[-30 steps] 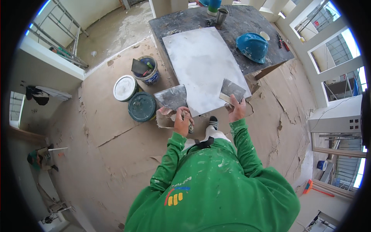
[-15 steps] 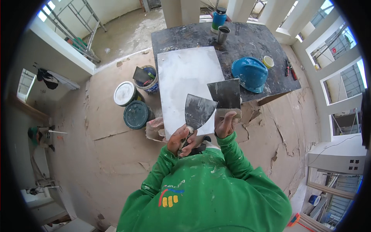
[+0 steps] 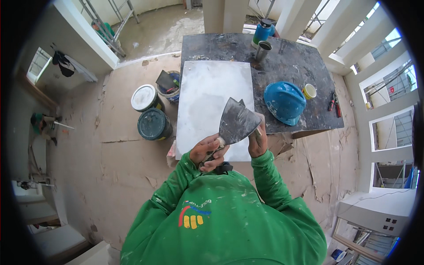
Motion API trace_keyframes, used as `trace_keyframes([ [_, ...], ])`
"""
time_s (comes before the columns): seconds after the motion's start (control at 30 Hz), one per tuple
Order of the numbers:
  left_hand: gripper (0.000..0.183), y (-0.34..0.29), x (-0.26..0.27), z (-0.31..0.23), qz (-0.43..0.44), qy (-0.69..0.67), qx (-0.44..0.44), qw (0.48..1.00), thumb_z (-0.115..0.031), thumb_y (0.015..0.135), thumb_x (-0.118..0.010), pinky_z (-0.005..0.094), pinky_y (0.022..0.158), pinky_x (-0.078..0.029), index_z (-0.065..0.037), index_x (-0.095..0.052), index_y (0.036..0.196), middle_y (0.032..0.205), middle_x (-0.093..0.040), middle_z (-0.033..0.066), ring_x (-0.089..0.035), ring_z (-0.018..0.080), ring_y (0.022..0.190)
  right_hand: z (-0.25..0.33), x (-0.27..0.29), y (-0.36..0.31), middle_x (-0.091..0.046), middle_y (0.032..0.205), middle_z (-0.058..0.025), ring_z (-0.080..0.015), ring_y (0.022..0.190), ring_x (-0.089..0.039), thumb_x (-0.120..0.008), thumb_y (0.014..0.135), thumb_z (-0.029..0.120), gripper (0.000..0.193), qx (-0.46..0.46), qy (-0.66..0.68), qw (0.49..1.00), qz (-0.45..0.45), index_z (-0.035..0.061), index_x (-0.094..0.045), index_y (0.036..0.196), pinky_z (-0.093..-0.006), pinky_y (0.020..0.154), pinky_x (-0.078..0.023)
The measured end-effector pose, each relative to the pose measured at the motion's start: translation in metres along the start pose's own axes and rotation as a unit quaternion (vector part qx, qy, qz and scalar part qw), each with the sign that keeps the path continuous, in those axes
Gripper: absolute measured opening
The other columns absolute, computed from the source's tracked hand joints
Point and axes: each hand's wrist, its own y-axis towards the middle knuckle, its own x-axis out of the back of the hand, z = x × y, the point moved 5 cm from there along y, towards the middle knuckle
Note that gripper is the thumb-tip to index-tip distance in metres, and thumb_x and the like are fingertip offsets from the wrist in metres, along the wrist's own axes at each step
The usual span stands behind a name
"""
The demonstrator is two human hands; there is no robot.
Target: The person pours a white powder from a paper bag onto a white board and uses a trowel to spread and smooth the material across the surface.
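Observation:
My left hand [image 3: 209, 153] is closed round the handle of a putty knife [image 3: 237, 123] with a wide, fan-shaped grey blade, which points up and to the right. My right hand [image 3: 259, 140] grips a flat square scraper, now mostly hidden behind the putty knife; one dark corner of the scraper [image 3: 241, 102] peeks out above. The two blades overlap and seem to touch near my right fingers. Both tools are above a white board [image 3: 210, 81], whose surface has a greyish patch in the middle. It lies at the left of a dark, stained table [image 3: 207, 46].
On the table are a blue hard hat [image 3: 285, 102], yellow cup [image 3: 309, 91], metal tumbler [image 3: 263, 51], blue-green bottle [image 3: 262, 33] and red-handled pliers [image 3: 338, 109]. Left of it stand a white-lidded bucket [image 3: 144, 97], dark-lidded bucket [image 3: 153, 124] and tool bucket [image 3: 172, 95]. Torn paper [image 3: 119, 163] covers the floor.
The square scraper, earlier seen flat at the right, has turned and come behind the putty knife. The putty knife has moved slightly right, and the two blades now overlap more.

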Motion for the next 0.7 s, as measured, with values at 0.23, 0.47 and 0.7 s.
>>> trace_keyframes([
  [0.23,0.029,-0.006,0.011,-0.062,-0.246,0.426,-0.059,0.869,-0.015,0.094,-0.05,0.0235,0.035,-0.039,-0.005,-0.038,0.119,0.071,-0.046,0.0023,-0.046,0.0086,0.045,-0.003,0.023,-0.006,-0.051,0.109,-0.0134,-0.0273,0.1,-0.05,-0.05,0.083,-0.005,0.044,-0.064,-0.267,0.959,-0.061,0.0026,-0.054,0.126,-0.0338,0.089,-0.041],
  [0.47,0.034,-0.006,0.014,-0.076,-0.284,0.573,-0.133,0.757,-0.004,0.087,-0.051,0.0261,0.035,-0.036,-0.002,-0.045,0.12,0.062,-0.053,0.0031,-0.045,0.0091,0.039,0.042,-0.09,0.025,-0.05,0.114,-0.0125,-0.0325,0.102,-0.048,-0.053,0.068,-0.01,0.064,0.035,-0.245,0.968,0.042,0.006,-0.049,0.13,-0.041,0.091,-0.041],
  [0.7,0.032,-0.052,0.042,-0.091,-0.319,0.49,-0.094,0.806,-0.008,0.089,-0.053,0.0251,0.035,-0.033,-0.003,-0.045,0.12,0.056,-0.048,0.0004,-0.042,0.0083,0.038,0.046,-0.149,0.025,-0.048,0.121,-0.0118,-0.0327,0.105,-0.048,-0.053,0.069,-0.009,0.067,0.031,-0.214,0.972,0.097,0.0068,-0.046,0.134,-0.0407,0.094,-0.04],
])
